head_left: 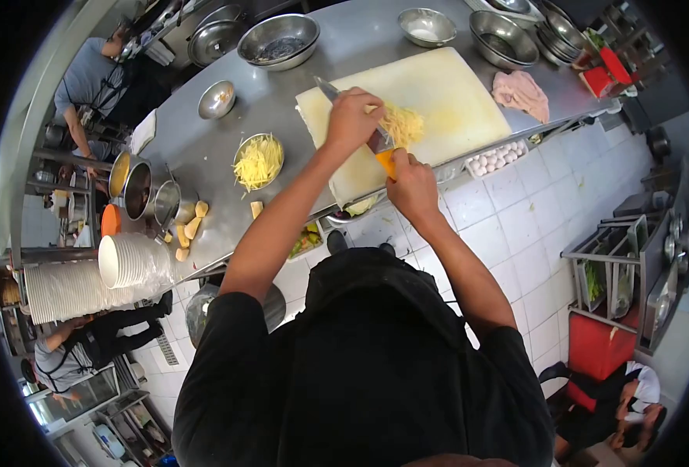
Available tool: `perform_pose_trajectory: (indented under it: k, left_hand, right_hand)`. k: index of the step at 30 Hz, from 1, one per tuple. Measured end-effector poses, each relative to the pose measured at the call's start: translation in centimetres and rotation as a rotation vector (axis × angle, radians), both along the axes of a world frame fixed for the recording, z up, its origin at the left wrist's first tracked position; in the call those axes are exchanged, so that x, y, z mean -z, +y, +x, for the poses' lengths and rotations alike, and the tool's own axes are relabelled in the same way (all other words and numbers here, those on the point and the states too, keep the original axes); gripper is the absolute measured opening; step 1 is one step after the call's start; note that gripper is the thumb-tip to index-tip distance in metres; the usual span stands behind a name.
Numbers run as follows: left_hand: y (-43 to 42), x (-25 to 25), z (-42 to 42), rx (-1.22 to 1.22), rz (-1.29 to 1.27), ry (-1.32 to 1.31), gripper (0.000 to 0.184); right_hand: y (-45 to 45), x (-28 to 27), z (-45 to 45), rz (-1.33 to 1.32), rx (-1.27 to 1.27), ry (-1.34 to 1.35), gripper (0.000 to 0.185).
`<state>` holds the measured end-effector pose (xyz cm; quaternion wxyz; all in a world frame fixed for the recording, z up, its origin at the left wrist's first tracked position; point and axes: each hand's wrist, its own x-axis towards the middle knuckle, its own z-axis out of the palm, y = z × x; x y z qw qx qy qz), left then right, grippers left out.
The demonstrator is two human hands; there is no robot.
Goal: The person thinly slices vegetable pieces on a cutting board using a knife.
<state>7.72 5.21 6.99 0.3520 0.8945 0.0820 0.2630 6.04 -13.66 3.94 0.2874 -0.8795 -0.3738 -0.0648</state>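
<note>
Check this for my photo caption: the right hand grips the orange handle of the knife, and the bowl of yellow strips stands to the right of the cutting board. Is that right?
Not quite: the bowl of yellow strips stands to the left of the cutting board, as the head view shows. The right hand does grip the orange handle of the knife.

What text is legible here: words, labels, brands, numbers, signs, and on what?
None legible.
Knife, cutting board, stacked white containers: no lettering I can make out.
Red item at upper right, other background items: too small or blurred to tell.
</note>
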Motion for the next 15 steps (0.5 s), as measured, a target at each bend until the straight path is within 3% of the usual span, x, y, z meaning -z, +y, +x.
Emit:
perform_pose_trajectory:
  k: [3,4,7,10,15]
  left_hand:
    - [0.9,-1.5,-3.2,0.021,0.021,0.264,0.019]
    - [1.1,-0.7,-3.8,0.039,0.164,0.251,0.025]
    - [-0.4,0.8,-4.4,0.071,0.189,0.179,0.024]
    - [-1.7,0.7,-3.4,0.146,0.079,0.324,0.021]
    - [-3.3,1.3,0.6,0.147,0.245,0.252,0.016]
  right_hand:
    - [-0.9,-0.1,0.2,0.015,0.025,0.018,0.034]
    - [-1.1,-0.1,0.4,0.016,0.025,0.022,0.034]
    - [-1.4,-0.6,0.3,0.018,-0.007,0.003,0.026]
    - [-1.4,-0.3,0.1,0.005,-0.062,-0.016,0.027]
    - [-0.2,-0.2,-0.4,-0.015,-0.076,-0.010,0.031]
